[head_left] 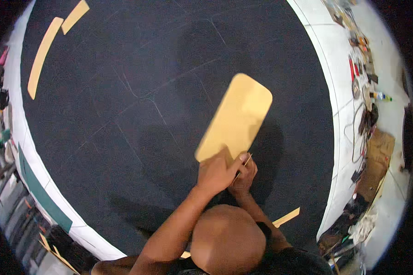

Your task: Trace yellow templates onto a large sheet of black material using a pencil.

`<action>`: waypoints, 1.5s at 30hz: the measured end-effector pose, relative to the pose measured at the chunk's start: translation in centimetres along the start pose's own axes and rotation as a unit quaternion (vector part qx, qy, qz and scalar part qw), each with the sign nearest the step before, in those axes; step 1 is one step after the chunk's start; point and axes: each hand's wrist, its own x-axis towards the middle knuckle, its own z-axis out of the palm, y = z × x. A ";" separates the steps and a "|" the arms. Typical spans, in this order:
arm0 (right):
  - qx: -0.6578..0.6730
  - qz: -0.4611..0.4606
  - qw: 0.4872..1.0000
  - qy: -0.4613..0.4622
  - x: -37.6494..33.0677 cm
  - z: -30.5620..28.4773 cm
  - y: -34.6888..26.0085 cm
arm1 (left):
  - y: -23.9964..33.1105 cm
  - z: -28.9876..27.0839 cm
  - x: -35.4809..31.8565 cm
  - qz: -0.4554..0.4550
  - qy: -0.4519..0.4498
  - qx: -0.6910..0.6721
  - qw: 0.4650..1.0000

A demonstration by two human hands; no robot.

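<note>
A pale yellow, flat board (238,117) with rounded far corners slants up and to the right from my hands, over a dark sheet. My left hand (214,173) is closed on its near end, with a finger stretched along the top face. The left thumb reaches right, to a thin pale strip (243,166). Beside and partly behind it, my right hand (245,176) is closed around that strip, fingers curled. Whether the strip is a separate piece or a thin piece seen edge-on, I cannot tell. My forearms cross the lower part of the view.
The dark sheet (124,114) covers white floor tiles (323,73). Pale curved pieces (45,57) lie at far left; another pale piece (288,217) lies near my right forearm. A green strip (43,192) borders the left. Tools, cable and cardboard (380,146) line the right.
</note>
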 end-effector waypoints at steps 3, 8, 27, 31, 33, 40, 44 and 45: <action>-0.031 0.011 0.998 -0.049 0.6 -0.7 -0.2 | -3.4 0.1 0.5 0.034 -0.110 -0.256 0.960; -0.017 -0.012 0.998 -0.059 1.3 -0.4 -1.7 | -10.9 -6.8 -3.5 -0.014 0.205 -0.053 0.977; 0.124 0.026 0.991 0.052 10.3 -8.9 3.3 | -50.1 -15.9 -28.1 -0.357 0.302 -0.038 0.883; 0.086 0.078 0.985 0.129 10.0 -21.6 4.8 | -53.2 -12.0 -27.3 -0.322 0.461 -0.062 0.825; 0.071 0.092 0.979 0.169 10.1 -28.3 4.1 | -51.4 -12.0 -24.3 -0.290 0.473 -0.043 0.831; 0.083 0.037 0.991 0.101 12.6 -37.2 -13.4 | -56.0 -18.1 -25.6 -0.388 0.591 -0.035 0.707; -0.002 -0.069 0.996 0.058 10.5 -37.6 -20.7 | -54.2 -19.9 -26.4 -0.414 0.481 -0.124 0.763; -0.019 -0.065 0.997 0.042 10.0 -37.1 -22.7 | -54.1 -20.2 -26.8 -0.416 0.486 -0.116 0.760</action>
